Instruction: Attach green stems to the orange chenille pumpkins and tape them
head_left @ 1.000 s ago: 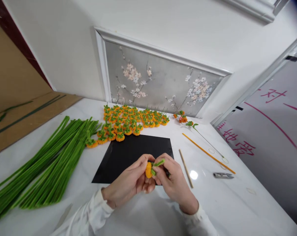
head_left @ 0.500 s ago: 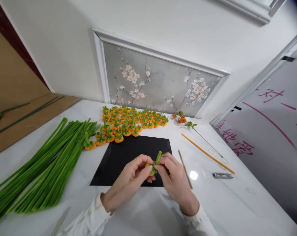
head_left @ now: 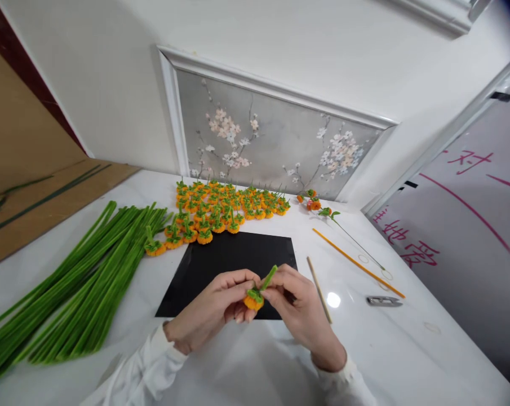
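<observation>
Between my hands is a small orange pipe-cleaner flower (head_left: pixel 253 301) with a green base and a short green stem slanting up to the right. My left hand (head_left: pixel 218 304) pinches it from the left, thumb and forefinger at the green part. From the right, my right hand (head_left: pixel 299 304) grips the flower near the foot of its stem, fingers closed. Both are held above the near half of a black mat (head_left: pixel 233 262). Many like orange flowers (head_left: pixel 212 208) with green stems stand in rows behind the mat.
Long green pipe cleaners (head_left: pixel 81 287) lie in a heap at left. Right of the mat are a thin wooden stick (head_left: pixel 319 289), an orange pipe cleaner (head_left: pixel 356 261), thread snips (head_left: pixel 384 301) and a wire-stemmed flower sprig (head_left: pixel 328 213). A white wall with a framed blossom panel (head_left: pixel 275 135) rises behind.
The flower has tipped and turned, so more of its orange head shows and the stem leans further right. My left hand has shifted slightly left; both hands stay closed on it.
</observation>
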`<state>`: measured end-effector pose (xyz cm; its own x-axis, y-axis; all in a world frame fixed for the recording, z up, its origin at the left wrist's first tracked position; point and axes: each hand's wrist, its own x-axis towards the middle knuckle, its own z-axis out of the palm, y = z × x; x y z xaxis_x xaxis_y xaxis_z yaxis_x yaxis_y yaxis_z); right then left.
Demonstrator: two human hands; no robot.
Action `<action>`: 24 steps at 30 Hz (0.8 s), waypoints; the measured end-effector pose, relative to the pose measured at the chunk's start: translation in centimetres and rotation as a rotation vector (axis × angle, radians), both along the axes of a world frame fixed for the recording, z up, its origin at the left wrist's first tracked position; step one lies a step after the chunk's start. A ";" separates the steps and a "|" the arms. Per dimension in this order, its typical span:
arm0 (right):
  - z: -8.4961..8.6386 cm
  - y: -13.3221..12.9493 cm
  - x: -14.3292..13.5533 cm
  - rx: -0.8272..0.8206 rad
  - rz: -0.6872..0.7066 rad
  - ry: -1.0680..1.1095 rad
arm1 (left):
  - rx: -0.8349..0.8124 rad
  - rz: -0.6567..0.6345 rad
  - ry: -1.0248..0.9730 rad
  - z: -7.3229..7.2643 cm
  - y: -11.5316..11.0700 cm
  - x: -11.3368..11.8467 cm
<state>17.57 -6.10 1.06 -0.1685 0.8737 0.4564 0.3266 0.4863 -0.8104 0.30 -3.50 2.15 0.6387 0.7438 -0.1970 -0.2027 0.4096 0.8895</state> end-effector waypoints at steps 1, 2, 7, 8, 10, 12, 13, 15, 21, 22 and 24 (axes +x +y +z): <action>0.1 0.0 0.0 0.005 0.017 0.009 | -0.012 -0.003 -0.005 0.0 0.0 0.0; 0.1 0.1 0.1 0.010 0.018 0.018 | -0.006 -0.001 -0.009 0.1 -0.1 0.0; -0.2 0.2 -0.1 0.022 -0.065 0.008 | 0.320 0.105 0.113 -0.5 -0.5 0.3; -0.3 0.1 -0.2 0.023 -0.073 0.002 | 0.394 0.141 0.177 -0.7 -0.6 0.4; -0.3 0.1 -0.2 0.029 -0.082 -0.005 | 0.480 0.198 0.266 -1.1 -0.8 0.7; -0.3 0.1 -0.3 0.037 -0.089 -0.005 | 0.503 0.231 0.279 -1.3 -0.9 0.9; -0.3 0.1 -0.2 0.039 -0.089 -0.003 | 0.500 0.237 0.262 -1.2 -0.9 1.0; -0.1 0.2 -0.1 0.040 -0.089 0.004 | 0.464 0.221 0.201 -0.9 -0.8 1.0; 0.1 0.2 0.1 0.068 -0.079 0.021 | 0.211 0.137 0.107 0.6 -0.6 0.9; 0.1 0.2 0.1 0.069 -0.072 0.025 | 0.180 0.125 0.099 0.6 -0.6 0.8; 0.1 0.2 0.1 0.068 -0.054 0.040 | 0.141 0.109 0.074 0.6 -0.6 0.8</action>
